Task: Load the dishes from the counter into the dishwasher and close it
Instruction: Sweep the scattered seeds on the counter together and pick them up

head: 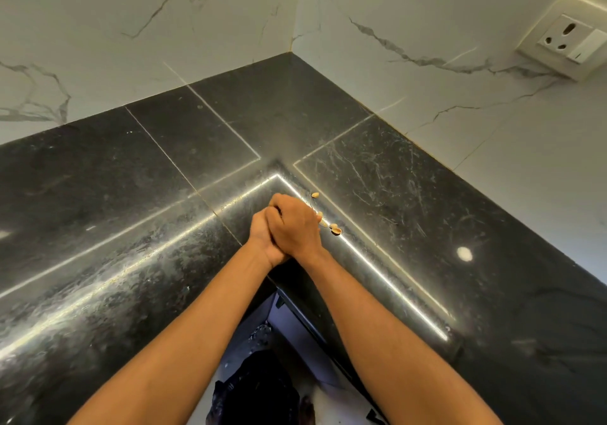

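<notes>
The right hand lies clasped over the left hand above the black worktop corner; whether they enclose anything I cannot tell; no dishes or dishwasher show; nut shells just beside risk being knocked floorward if the hands sweep back carelessly.
</notes>
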A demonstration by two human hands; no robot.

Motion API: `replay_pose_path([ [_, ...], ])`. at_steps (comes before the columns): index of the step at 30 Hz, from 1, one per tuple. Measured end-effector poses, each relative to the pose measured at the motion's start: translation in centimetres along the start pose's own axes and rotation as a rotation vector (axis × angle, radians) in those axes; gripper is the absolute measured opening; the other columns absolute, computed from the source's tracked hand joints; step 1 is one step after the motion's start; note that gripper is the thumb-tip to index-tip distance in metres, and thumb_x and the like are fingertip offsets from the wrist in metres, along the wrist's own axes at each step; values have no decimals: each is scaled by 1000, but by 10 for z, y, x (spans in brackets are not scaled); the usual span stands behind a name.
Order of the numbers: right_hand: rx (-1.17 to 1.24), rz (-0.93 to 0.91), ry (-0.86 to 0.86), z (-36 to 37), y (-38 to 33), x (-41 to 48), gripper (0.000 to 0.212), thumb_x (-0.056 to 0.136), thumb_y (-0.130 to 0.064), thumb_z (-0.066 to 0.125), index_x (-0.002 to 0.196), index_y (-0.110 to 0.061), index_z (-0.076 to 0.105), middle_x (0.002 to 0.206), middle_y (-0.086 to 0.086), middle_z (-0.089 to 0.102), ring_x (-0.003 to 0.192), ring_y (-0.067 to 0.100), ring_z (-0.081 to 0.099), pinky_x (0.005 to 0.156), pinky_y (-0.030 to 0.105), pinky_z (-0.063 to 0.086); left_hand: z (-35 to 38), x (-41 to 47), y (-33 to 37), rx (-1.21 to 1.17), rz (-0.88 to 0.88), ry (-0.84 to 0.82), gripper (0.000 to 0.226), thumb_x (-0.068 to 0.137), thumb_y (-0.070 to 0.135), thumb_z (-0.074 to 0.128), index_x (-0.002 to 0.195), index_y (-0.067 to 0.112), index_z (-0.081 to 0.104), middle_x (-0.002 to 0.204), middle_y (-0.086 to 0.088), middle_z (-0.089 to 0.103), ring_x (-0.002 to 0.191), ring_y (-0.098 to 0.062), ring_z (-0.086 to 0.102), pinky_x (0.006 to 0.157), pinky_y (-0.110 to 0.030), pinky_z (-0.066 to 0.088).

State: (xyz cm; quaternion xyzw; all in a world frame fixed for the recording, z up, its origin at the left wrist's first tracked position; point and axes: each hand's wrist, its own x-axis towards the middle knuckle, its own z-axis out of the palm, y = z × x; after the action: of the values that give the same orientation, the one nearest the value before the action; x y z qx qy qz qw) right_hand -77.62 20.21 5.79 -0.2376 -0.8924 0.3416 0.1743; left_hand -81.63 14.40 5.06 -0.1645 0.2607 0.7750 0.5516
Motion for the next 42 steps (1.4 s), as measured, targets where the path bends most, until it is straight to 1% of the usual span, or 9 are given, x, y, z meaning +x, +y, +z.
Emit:
replay_pose_path([
  [3,-27,-101,18,4,4,-2,22,78,-25,44,66,-9,53,63,2,54,61,22,48,63,47,42,-7,-1,4,7,0,36,48,90,21,48,135,8,54,134,-11,58,127,-28,55,108,-41,44],
  [8,-96,-124,138,4,9,-6,21,81,-34,61,67,-18,62,66,-6,56,67,17,51,67,39,43,-1,-6,9,25,76,165,38,101,16,34,80,6,64,66,-10,68,56,-21,69,49,-28,57],
  [15,-96,-155,283,-17,19,-2,12,82,-33,64,81,-23,70,80,-7,67,77,16,57,72,42,47,15,1,10,120,90,148,34,99,11,42,80,4,69,72,-9,69,62,-18,69,54,-27,58],
  [18,-259,13,378,-34,43,-5,38,87,-59,58,100,-25,67,97,-6,63,89,17,54,70,37,49,17,10,14,128,131,302,26,101,22,51,80,8,60,67,-3,60,49,-10,61,43,-20,52],
  [21,-492,170,217,-43,69,-11,69,82,-83,40,119,-26,53,108,0,51,94,21,48,64,33,40,12,12,27,180,134,387,40,100,36,53,67,14,51,56,-1,50,35,-3,43,32,-11,35],
  [25,-578,162,57,-32,76,-8,70,80,-87,35,120,-31,47,110,1,43,92,22,48,65,36,39,11,7,43,306,172,418,46,100,44,50,61,20,42,46,5,41,32,-1,31,29,-10,23],
  [32,-583,22,21,-20,72,26,31,103,-41,42,98,-12,51,100,9,51,77,33,58,59,39,41,6,10,45,1100,600,612,54,98,39,51,52,18,35,46,1,34,45,-18,31,44,-26,25],
  [37,-550,-34,7,-22,77,27,39,104,-34,43,75,-9,55,81,9,58,68,33,60,59,40,45,-15,7,37,1753,874,535,62,101,38,47,46,13,31,42,-1,30,42,-18,32,49,-34,20],
  [42,-580,-57,-50,-23,72,27,42,105,-34,40,67,-15,43,67,0,43,58,23,44,57,36,39,-27,10,27,1975,928,478,62,100,43,45,46,12,36,41,0,36,41,-18,38,47,-32,20],
])
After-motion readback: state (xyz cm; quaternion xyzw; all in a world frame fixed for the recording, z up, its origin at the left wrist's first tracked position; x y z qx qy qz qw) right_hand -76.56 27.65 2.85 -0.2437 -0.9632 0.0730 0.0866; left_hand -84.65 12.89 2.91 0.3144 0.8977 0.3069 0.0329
